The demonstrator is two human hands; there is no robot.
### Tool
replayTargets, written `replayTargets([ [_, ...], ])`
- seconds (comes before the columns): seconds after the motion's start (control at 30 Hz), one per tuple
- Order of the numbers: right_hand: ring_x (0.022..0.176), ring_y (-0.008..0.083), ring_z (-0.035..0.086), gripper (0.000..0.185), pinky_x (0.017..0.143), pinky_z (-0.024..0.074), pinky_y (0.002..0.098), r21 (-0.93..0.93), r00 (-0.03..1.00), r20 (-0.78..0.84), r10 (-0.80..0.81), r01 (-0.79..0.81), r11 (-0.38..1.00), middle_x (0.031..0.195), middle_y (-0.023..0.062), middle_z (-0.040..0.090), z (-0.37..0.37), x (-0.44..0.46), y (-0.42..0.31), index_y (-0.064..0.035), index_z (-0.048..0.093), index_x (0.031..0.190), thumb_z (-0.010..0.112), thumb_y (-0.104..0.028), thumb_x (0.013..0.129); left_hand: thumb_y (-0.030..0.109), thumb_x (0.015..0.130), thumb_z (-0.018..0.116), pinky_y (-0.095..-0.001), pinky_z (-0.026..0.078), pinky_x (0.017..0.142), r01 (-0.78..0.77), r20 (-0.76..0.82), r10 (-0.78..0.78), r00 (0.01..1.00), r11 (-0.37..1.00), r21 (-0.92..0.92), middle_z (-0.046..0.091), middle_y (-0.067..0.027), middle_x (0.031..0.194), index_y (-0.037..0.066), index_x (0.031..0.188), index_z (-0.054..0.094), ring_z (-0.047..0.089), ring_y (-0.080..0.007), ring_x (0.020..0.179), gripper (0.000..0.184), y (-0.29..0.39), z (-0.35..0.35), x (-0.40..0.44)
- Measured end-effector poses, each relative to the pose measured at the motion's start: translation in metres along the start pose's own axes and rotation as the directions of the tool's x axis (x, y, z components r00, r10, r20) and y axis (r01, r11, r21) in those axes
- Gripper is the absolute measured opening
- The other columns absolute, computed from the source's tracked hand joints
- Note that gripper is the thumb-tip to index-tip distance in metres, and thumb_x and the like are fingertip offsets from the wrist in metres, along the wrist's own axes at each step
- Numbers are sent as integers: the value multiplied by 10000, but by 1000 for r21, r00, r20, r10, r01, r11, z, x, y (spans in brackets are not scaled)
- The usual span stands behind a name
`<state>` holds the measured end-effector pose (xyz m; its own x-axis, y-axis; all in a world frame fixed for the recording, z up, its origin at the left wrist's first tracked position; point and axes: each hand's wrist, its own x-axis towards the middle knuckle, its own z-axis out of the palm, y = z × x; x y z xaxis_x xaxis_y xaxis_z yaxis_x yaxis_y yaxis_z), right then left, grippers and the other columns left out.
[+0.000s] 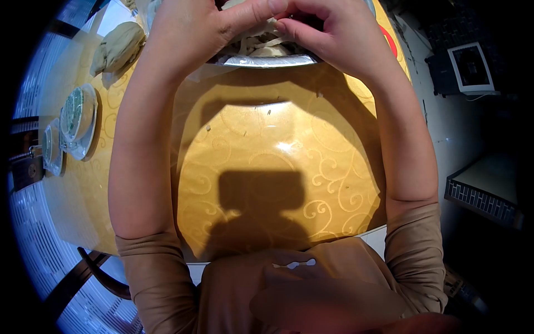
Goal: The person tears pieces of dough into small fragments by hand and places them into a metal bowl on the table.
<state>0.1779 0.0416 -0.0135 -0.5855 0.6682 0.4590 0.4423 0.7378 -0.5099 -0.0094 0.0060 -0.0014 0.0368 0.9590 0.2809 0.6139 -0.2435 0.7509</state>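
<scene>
At the top edge, my left hand and my right hand meet over a metal basin with a shiny rim. Both are closed, thumbs and fingertips close together; the frame edge cuts off part of the fingers, and what they pinch cannot be made out. Pale, torn-looking strips lie in the basin beneath them, possibly mushroom. Left of my left forearm, a greyish-beige clump of similar colour rests on the table.
A yellow patterned cloth under clear plastic covers the table, with small dark crumbs on it. Wrapped bowls on plates stand at the left edge. A chair is at lower left. A dark box-like appliance sits off the table at right.
</scene>
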Motion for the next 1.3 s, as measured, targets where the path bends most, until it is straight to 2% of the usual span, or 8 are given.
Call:
replayTargets([
  [0.4, 604, 276, 593, 109, 575, 475, 351, -35, 1000, 5, -5, 6, 999, 671, 145, 611, -3, -2, -4, -21, 634, 777, 661, -126, 765, 327, 753, 751, -264, 445, 554, 35, 13, -35, 999, 999, -28, 613, -61, 656, 3, 746, 616, 557, -120, 609, 351, 3, 0, 1],
  [0.57, 601, 262, 595, 104, 574, 478, 344, 9, 999, 32, 36, -36, 999, 669, 134, 615, -2, 0, -1, -26, 640, 797, 660, -122, 765, 316, 778, 731, -257, 441, 546, 14, 4, -14, 1000, 998, -53, 605, -49, 648, 5, 746, 617, 548, -111, 600, 333, 2, 1, 1],
  [0.67, 600, 250, 597, 108, 574, 478, 340, 39, 998, 37, 55, -56, 998, 667, 127, 615, 0, -1, 3, -27, 645, 810, 662, -123, 763, 285, 815, 700, -246, 432, 534, 104, 22, -102, 995, 986, -127, 592, -35, 639, 2, 745, 614, 536, -95, 594, 304, 1, 2, 3],
  [0.8, 598, 238, 598, 117, 577, 480, 335, 60, 994, 52, 93, -96, 994, 664, 123, 614, -1, -1, 1, -26, 648, 821, 667, -124, 760, 250, 845, 672, -239, 422, 524, 45, -13, -47, 999, 991, -122, 580, -26, 633, -1, 749, 611, 518, -83, 586, 275, -3, 2, 4],
  [0.9, 595, 230, 597, 119, 581, 481, 328, -13, 999, 34, 30, -30, 999, 665, 121, 615, -5, -2, -6, -25, 647, 821, 669, -124, 759, 241, 853, 664, -241, 421, 527, 20, -23, -23, 999, 993, -114, 580, -26, 635, -2, 753, 612, 513, -84, 585, 268, -3, 3, 4],
  [1.07, 579, 205, 592, 138, 559, 473, 309, 74, 992, 69, 104, -109, 991, 662, 114, 614, -4, 1, -4, -18, 651, 847, 685, -123, 765, 243, 866, 647, -257, 432, 550, -81, -50, 77, 996, 994, -74, 580, -35, 642, -9, 762, 618, 519, -100, 600, 274, -3, 2, 3],
  [1.2, 571, 179, 586, 170, 545, 467, 294, 121, 991, 71, 114, -122, 985, 657, 103, 610, -4, 0, -5, -17, 653, 881, 704, -139, 774, 240, 873, 636, -263, 437, 565, -84, -64, 78, 995, 992, -90, 589, -44, 658, -10, 777, 624, 531, -106, 621, 268, -11, 5, 5],
  [1.3, 571, 168, 581, 192, 550, 469, 288, 78, 989, 71, 129, -134, 988, 655, 94, 609, -7, 2, -9, -24, 652, 905, 712, -156, 779, 239, 875, 635, -258, 433, 557, -82, -61, 77, 995, 993, -87, 592, -40, 666, -5, 785, 628, 535, -100, 621, 261, -5, 2, 3],
])
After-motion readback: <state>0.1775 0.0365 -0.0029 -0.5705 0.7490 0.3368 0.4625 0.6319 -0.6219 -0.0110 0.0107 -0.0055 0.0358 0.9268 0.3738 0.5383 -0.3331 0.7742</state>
